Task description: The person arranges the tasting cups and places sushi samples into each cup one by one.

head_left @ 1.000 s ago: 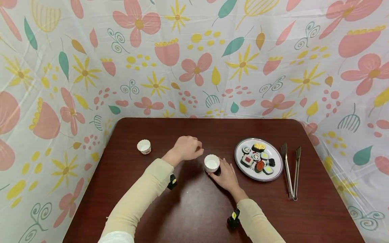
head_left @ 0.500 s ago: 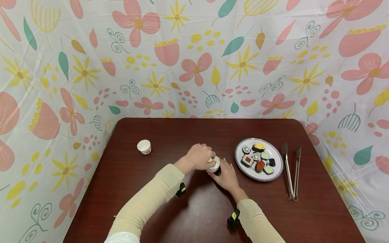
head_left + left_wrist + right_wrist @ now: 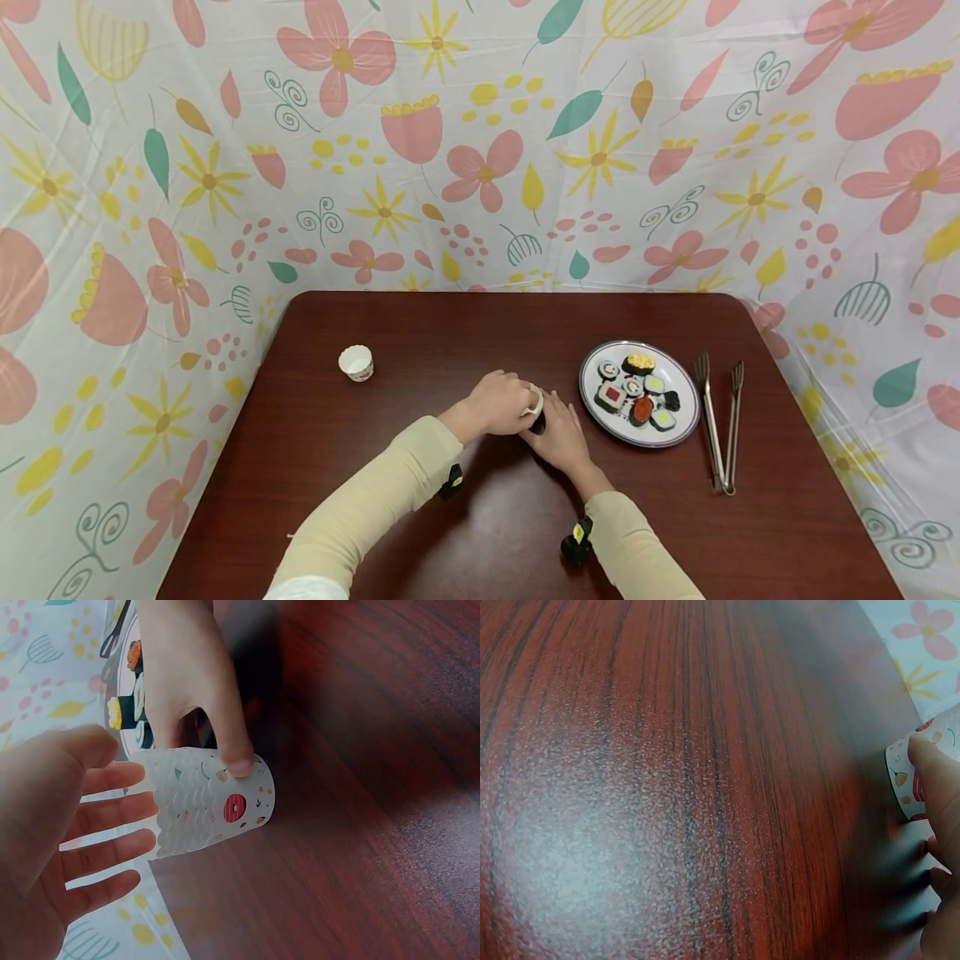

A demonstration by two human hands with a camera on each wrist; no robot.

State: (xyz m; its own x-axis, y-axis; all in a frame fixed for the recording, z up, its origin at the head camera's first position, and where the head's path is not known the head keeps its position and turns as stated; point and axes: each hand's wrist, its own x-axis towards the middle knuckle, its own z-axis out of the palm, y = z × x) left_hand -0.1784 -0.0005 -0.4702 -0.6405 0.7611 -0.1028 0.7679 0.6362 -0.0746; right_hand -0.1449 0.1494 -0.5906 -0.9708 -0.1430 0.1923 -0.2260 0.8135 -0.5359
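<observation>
A nested stack of paper baking cups [image 3: 199,806] lies sideways across the left wrist view, white with scalloped rims and small printed pictures. My right hand [image 3: 558,437] grips the stack near its base, thumb pressed on the printed side. From the left, my left hand [image 3: 498,406] reaches to the mouth of the stack, its thumb and fingertips at the scalloped rim of the top cup. In the head view this hand hides most of the stack, leaving a curve of white rim visible. One separate paper baking cup [image 3: 356,363] stands upright at the table's left.
A white plate [image 3: 600,422] with a dark rim holds several sushi pieces, to the right of my hands. Metal tongs [image 3: 718,442] lie spread beyond it. The dark red-brown table [image 3: 420,333] meets a flower-printed curtain [image 3: 480,225] at the back and sides.
My left hand has come rightward and down onto the stack's rim, covering most of the cup opening. My right hand has stayed in place around the stack.
</observation>
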